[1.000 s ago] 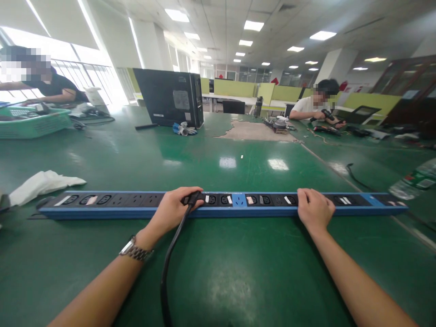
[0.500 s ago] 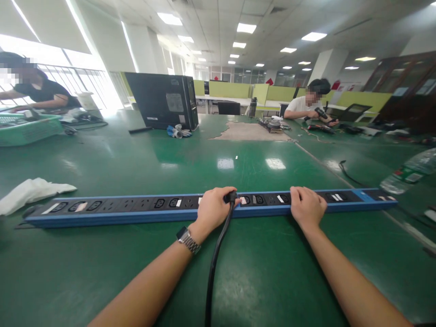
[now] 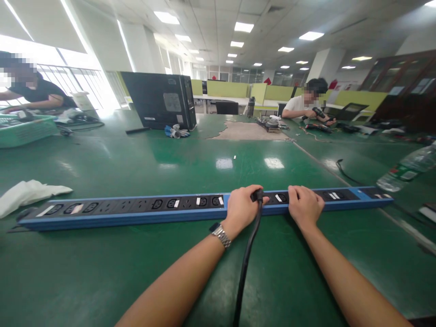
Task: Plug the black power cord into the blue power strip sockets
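A long blue and black power strip [image 3: 129, 205] lies across the green table, its sockets facing up and several bearing white stickers. My left hand [image 3: 242, 206], with a metal-banded watch on the wrist, is closed around a black plug [image 3: 259, 195] at the strip's sockets, right of the middle. Whether the plug sits fully in a socket is hidden by my fingers. From it a thick black cable [image 3: 245, 268] runs down toward me. My right hand [image 3: 305, 205] is wrapped over the strip farther right, covering some of its sockets.
A crumpled white cloth [image 3: 30, 193] lies at the left, near a green basket [image 3: 29, 131]. Behind stand a black computer case [image 3: 158, 100] and gloves [image 3: 177, 131]. A plastic bottle [image 3: 407, 168] lies at the right. Two other people sit across the table, one holding a power tool [image 3: 320, 113].
My left hand has moved right along the strip with the plug and its cable, uncovering sockets near the middle. My right hand keeps its place on the strip. The view has shifted slightly.
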A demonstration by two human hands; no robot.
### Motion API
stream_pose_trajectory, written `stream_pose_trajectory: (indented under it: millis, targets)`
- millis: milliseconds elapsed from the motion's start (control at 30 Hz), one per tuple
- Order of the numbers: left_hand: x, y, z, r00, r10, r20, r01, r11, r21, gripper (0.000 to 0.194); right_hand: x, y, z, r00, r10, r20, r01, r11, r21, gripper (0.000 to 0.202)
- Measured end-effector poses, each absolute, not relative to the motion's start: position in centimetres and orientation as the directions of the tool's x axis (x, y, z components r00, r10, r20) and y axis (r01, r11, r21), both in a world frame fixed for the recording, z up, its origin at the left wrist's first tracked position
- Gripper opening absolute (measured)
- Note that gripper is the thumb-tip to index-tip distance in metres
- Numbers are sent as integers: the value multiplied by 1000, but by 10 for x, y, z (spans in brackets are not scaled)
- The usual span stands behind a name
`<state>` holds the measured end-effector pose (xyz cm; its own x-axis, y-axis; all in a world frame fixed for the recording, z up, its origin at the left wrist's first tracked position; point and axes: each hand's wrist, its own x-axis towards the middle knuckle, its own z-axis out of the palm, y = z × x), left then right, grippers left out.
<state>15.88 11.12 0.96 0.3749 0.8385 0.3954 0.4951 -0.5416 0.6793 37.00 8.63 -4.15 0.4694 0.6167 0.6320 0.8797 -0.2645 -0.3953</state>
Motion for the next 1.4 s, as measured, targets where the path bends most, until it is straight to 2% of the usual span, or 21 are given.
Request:
stream_pose_trajectory:
  millis: [300, 533, 600, 733, 900, 1033, 1233, 1400]
  targets:
    - [197, 118, 10, 425, 831, 359, 582, -554, 595, 31, 369, 87, -41, 466, 629, 622, 880, -258, -399, 37]
    - [201, 110, 17, 568, 715, 407, 639, -695, 330, 25, 368, 86, -40, 485, 632, 604, 868, -266, -419, 37]
    - [200, 111, 16, 549, 743, 382, 656, -667, 353, 24, 368, 85, -39, 478, 638, 603, 872, -260, -416, 37]
    - [193, 115, 9, 405, 843, 354, 645, -538, 543, 34, 368, 85, -38, 465, 641, 611, 878, -245, -411, 35]
    - [188, 126, 12, 449, 844, 292, 565, -522, 639, 30, 367, 86, -38, 480, 627, 614, 870, -247, -427, 35]
    - [188, 130, 23, 507, 824, 254, 577, -543, 610, 28, 367, 87, -38, 484, 623, 614, 867, -247, -433, 34]
    - [197, 119, 15, 428, 843, 328, 632, -538, 558, 30, 367, 87, -39, 481, 619, 621, 871, -254, -421, 33]
    - [202, 116, 7, 449, 817, 361, 701, -573, 425, 29, 368, 87, -39, 477, 619, 624, 874, -261, -409, 33]
